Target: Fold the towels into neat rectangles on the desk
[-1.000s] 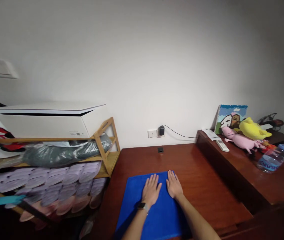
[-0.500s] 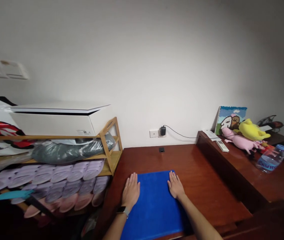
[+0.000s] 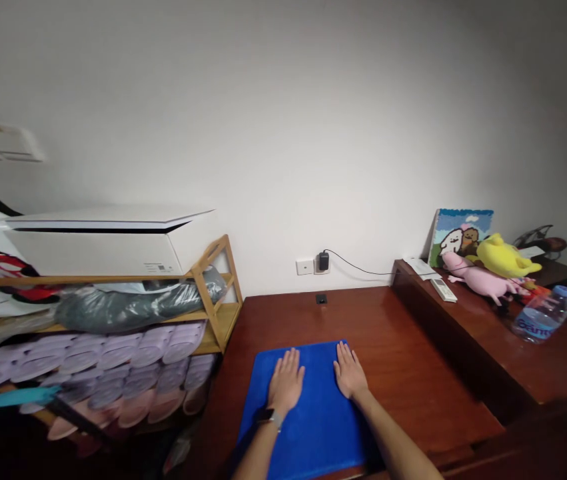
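Both forearms come in from the bottom, a watch on the left wrist, and reach over a blue cloth. The cloth lies spread flat on the reddish-brown desk, straight in front of the person and beneath the hands. Its long axis appears to run away from the body, though the low view makes that hard to judge; the left arm and the picture's bottom edge hide part of its near end.

The left hand is palm down with fingers straight, inside the cloth's outline — a strip of blue shows to its left, and its fingertips come about to the far edge. The right hand is also flat, fingers extended, lying along the right edge with its tips at the far right corner. So the right hand is nearer that corner, while the far left corner sits beyond the left hand's outer side. Neither hand grips anything; how hard they press cannot be told.

Past the cloth is bare desk, then a small black fitting near the back. Slippers fill a wooden rack at left; a bottle stands at right. Behind everything, a black charger sits on the wall.
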The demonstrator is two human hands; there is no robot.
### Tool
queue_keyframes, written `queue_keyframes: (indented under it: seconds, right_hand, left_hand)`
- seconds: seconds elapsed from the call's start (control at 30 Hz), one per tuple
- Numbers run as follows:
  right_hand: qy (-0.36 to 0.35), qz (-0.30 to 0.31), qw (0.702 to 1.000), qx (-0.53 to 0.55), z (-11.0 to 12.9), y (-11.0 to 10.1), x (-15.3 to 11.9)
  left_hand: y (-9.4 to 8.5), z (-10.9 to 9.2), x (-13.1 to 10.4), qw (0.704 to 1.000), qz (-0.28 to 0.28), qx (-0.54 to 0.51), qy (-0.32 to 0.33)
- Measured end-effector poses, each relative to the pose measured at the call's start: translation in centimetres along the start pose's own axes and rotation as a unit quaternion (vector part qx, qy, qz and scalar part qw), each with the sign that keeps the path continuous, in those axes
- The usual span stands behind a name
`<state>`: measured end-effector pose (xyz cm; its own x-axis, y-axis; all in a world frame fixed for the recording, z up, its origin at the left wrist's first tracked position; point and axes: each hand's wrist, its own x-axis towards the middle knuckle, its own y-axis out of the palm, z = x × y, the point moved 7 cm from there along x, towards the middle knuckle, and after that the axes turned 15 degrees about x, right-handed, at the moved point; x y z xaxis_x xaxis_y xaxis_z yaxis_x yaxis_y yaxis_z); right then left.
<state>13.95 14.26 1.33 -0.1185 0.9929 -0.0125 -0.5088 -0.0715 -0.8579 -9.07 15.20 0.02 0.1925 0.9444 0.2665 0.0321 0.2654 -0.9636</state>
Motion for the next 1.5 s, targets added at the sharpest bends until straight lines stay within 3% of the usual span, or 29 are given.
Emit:
queue_keyframes:
  seconds: [0.1,0.17,0.27,0.37,0.43,0.53,0.63,0.7,0.73,0.77,0.83,0.97,1.03,1.07,1.13,1.23,1.33,1.43,1.5]
  right_hand:
    - [0.016,0.014,1.000,-0.006,0.4,-0.3,0.0]
    - [0.029,0.028,0.999,-0.014,0.6,-0.5,0.2]
    - [0.037,0.028,0.999,-0.021,0.9,-1.0,0.7]
    - [0.029,0.014,0.999,-0.014,1.0,-1.0,1.1]
    - [0.020,0.007,1.000,-0.005,0.8,-0.7,1.2]
    - [0.011,-0.007,1.000,0.001,0.4,-0.3,1.3]
    - [0.005,-0.011,1.000,-0.007,0.2,-0.2,1.3]
    - [0.003,-0.008,1.000,-0.012,0.2,-0.2,1.3]
    - [0.004,-0.005,1.000,-0.013,0.3,-0.3,1.2]
    - [0.006,-0.003,1.000,-0.013,0.3,-0.3,1.2]
    - [0.013,0.003,1.000,-0.010,0.4,-0.4,1.1]
    - [0.027,0.015,0.999,-0.009,0.7,-0.7,1.0]
    - [0.032,0.021,0.999,-0.009,0.9,-1.1,1.1]
    - [0.034,0.026,0.999,-0.008,1.0,-1.2,1.1]
    - [0.035,0.033,0.999,-0.010,1.2,-1.4,0.7]
    - [0.023,0.006,1.000,-0.013,1.3,-1.3,-1.2]
    - [0.015,-0.020,1.000,-0.014,0.9,-0.2,-4.0]
    - [0.015,-0.003,1.000,-0.013,0.6,1.0,-6.0]
    - [0.012,0.006,1.000,-0.012,0.8,1.2,-6.4]
  left_hand:
    - [0.8,7.8,-1.3,0.997,0.000,0.027,-0.066]
    - [1.4,10.7,-1.9,0.995,-0.010,0.042,-0.087]
    - [1.8,12.1,-2.4,0.995,-0.031,0.049,-0.082]
    - [0.6,11.3,-2.2,0.994,-0.065,0.052,-0.075]
    - [-0.9,9.2,-1.6,0.993,-0.089,0.050,-0.062]
    - [-2.7,2.0,-0.1,0.996,-0.089,0.028,0.011]
    - [-2.7,-7.0,0.9,0.993,-0.066,0.006,0.102]
    - [-2.0,-10.3,0.9,0.991,-0.054,0.001,0.119]
    - [-1.5,-10.7,0.7,0.992,-0.045,0.002,0.116]
    - [-1.0,-10.1,0.4,0.994,-0.037,0.005,0.106]
    - [-0.3,-6.4,-0.5,0.997,-0.024,0.015,0.072]
    - [0.0,5.2,-3.2,0.999,-0.016,0.046,-0.024]
    - [-0.2,9.6,-4.3,0.996,-0.021,0.060,-0.057]
    - [-0.3,10.9,-4.7,0.996,-0.025,0.064,-0.063]
    - [-0.6,11.8,-5.1,0.995,-0.040,0.067,-0.060]
    - [-1.5,8.6,-5.4,0.994,-0.086,0.054,-0.038]
    - [-2.6,0.9,-5.7,0.992,-0.115,0.022,0.036]
    - [-3.4,-7.8,-5.8,0.988,-0.074,-0.016,0.137]
    - [-3.9,-10.9,-5.9,0.986,-0.047,-0.028,0.161]
